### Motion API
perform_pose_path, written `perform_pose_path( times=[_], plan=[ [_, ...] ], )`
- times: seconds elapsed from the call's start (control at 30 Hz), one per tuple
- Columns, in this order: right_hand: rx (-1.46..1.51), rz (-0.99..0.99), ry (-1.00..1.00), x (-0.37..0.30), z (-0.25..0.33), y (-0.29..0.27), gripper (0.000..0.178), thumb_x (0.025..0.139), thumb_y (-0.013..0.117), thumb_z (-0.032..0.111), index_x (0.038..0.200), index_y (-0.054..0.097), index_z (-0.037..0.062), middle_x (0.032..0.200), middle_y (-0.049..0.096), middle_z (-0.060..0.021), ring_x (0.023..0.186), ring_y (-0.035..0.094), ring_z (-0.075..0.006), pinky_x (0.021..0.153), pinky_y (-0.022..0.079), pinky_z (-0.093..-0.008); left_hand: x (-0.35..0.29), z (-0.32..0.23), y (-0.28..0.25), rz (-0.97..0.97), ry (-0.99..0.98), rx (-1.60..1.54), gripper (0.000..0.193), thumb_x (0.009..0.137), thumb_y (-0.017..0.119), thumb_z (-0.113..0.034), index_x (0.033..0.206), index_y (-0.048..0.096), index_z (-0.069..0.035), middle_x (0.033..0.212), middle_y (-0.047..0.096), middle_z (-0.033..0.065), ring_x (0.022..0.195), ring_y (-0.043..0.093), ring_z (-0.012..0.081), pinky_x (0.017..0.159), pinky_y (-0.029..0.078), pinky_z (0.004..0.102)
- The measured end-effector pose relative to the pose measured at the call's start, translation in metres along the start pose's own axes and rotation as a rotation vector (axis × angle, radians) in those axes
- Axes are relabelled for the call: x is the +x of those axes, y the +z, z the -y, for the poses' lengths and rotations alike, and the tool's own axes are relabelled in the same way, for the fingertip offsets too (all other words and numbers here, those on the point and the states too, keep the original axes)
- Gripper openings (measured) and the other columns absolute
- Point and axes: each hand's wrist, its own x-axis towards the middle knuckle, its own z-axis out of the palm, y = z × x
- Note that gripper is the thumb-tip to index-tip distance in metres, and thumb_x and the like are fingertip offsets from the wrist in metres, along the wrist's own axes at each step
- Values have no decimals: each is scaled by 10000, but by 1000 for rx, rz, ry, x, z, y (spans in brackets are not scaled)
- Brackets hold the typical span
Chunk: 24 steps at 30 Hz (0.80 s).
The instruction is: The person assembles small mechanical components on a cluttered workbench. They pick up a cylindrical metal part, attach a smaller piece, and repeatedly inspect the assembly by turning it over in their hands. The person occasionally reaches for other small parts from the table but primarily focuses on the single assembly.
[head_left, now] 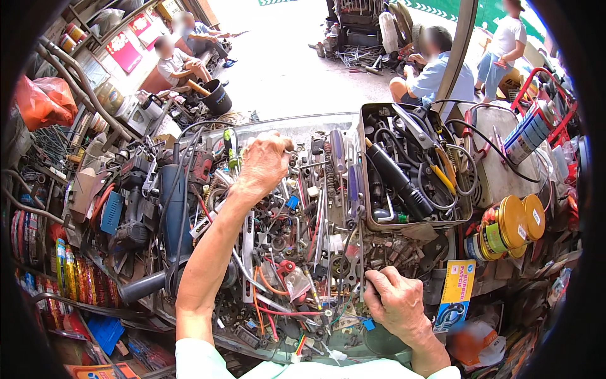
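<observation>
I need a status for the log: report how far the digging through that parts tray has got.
Done: nothing looks set aside yet. In hand: the left hand reaches into the far end of the cluttered parts tray; the right hand rests curled on its near side. Left: the heap of metal parts and wires remains unsorted.
</observation>
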Motion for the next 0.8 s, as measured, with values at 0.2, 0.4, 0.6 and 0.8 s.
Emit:
perform_pose_path(
  times=[0.2, 0.4, 0.6, 0.8],
  plan=[
    [-5, -22, 2, 0, -1, 2, 197, 795, 738, 77, 977, 669, 51, 774, 577, -73, 592, 640, -230, 508, 516, -352, 12, 20, 26, 147, -38, -27, 241, 790, 641, -116, 986, 767, -54, 958, 710, 175, 962, 682, 365, 908, 524, 456],
    [3, 0, 19, 0, -1, 0, 201, 795, 736, 69, 992, 695, 64, 787, 617, -73, 563, 635, -252, 504, 516, -343, 10, 11, 16, 97, 16, 8, 242, 817, 638, -156, 990, 759, -36, 915, 726, 183, 916, 699, 358, 888, 533, 436],
    [-11, -15, -9, -3, -3, 1, 195, 805, 733, 97, 979, 652, 62, 790, 565, -61, 598, 637, -213, 496, 506, -338, 46, -42, 28, 147, -90, -216, 429, 902, 650, -346, 1193, 706, -36, 926, 739, 224, 935, 731, 311, 906, 542, 403],
    [5, 16, -17, -4, -4, 0, 211, 818, 728, 113, 998, 637, 50, 822, 565, -68, 606, 643, -220, 504, 508, -346, 65, -63, 51, 121, -145, -89, 571, 815, 674, -407, 1296, 675, -100, 1004, 740, 236, 1018, 714, 380, 966, 532, 456]
  ],
)
